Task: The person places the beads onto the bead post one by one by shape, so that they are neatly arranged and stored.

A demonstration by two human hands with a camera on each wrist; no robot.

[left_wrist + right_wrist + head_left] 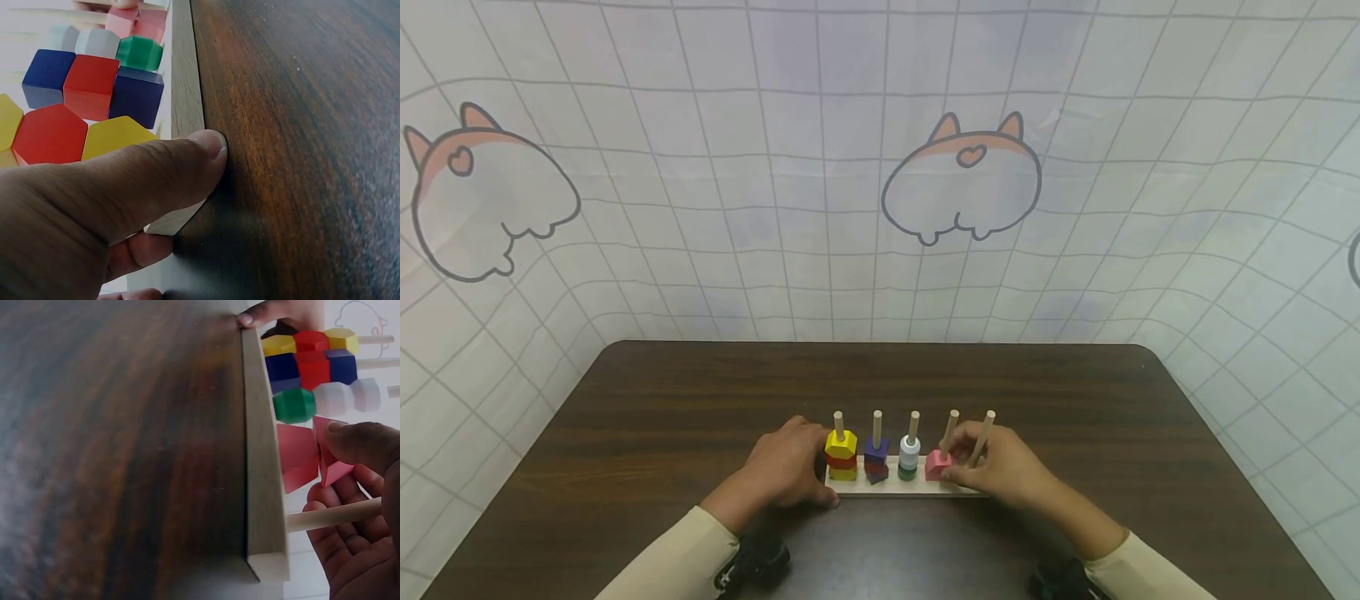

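Note:
A pale wooden pegboard [887,490] with several upright pegs lies on the table. My left hand [786,467] grips its left end, the thumb [181,159] along the front edge. My right hand [1006,468] pinches a pink block [331,453] on a peg at the right. Directly under it sits another pink block [297,456] against the board. The bare end peg [983,437] passes close by the right hand's fingers. Other pegs carry a yellow-red-yellow stack [842,457], a blue-red-blue stack [876,460], and white beads over a green bead [907,471].
The dark wooden tabletop [700,392] spreads around the board. Behind it and at both sides hangs a white grid-patterned curtain [820,250] with animal drawings. Dark wrist devices [760,560] sit below the forearms.

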